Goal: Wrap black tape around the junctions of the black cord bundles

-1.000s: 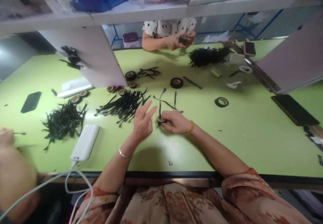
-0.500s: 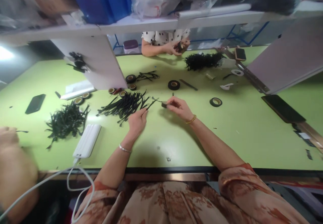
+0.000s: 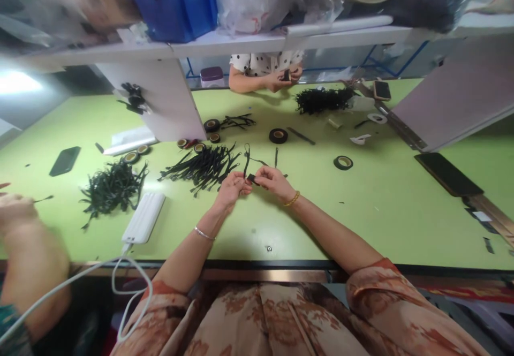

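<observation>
Close together over the green table, both hands are closed on small black items. My left hand (image 3: 232,189) pinches a thin black cable (image 3: 246,162), whose looped end sticks up above the fingers. My right hand (image 3: 277,182) grips a small black tape roll (image 3: 252,178), seen edge-on between the two hands and close to the cable. A pile of black cables (image 3: 204,164) lies just left of my left hand. Above my right hand, a short black strip (image 3: 276,157) lies on the table.
Tape rolls (image 3: 278,135) (image 3: 343,163) lie ahead and right. A white power bank (image 3: 143,218) with a cord and another cable pile (image 3: 114,187) are left. Another person's hand (image 3: 18,209) is at far left; a person's hands (image 3: 284,79) work opposite. A shelf (image 3: 241,44) spans above.
My left hand has moved right, and my right hand has come slightly left and nearer. The tape roll is now beside the left fingers, and the cable's loop points upward.
</observation>
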### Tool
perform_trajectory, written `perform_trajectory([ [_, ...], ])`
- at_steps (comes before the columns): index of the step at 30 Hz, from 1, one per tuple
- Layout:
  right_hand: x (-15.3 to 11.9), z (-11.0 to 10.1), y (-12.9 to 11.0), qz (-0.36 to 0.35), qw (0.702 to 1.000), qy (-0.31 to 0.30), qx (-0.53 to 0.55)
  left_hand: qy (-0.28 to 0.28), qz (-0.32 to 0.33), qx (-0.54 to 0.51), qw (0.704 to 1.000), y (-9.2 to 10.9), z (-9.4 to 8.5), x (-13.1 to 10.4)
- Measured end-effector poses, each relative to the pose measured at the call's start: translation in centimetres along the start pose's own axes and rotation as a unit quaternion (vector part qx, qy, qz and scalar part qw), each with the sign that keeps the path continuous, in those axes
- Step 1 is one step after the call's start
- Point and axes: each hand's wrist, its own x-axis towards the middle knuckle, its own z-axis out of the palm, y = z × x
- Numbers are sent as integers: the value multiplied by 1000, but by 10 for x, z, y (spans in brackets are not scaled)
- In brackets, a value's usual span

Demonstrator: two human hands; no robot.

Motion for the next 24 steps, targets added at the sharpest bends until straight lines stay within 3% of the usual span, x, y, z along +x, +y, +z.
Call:
perform_trajectory([
  [7, 0, 6, 12, 13, 1000, 1, 8, 50, 44, 108, 992, -1, -5, 0],
  [12, 0, 12, 22, -15, 1000, 1, 22, 12, 87, 176, 981, 0, -5, -4],
  [15, 1, 13, 27, -12, 999, 39, 32, -13, 58, 145, 988, 2, -5, -4],
  [19, 3, 12, 28, -3, 996, 81, 40, -40, -27, 60, 997, 6, -9, -1],
  [24, 2, 11, 24, -7, 994, 110, 26, -37, -83, 35, 995, 9, -15, 2],
])
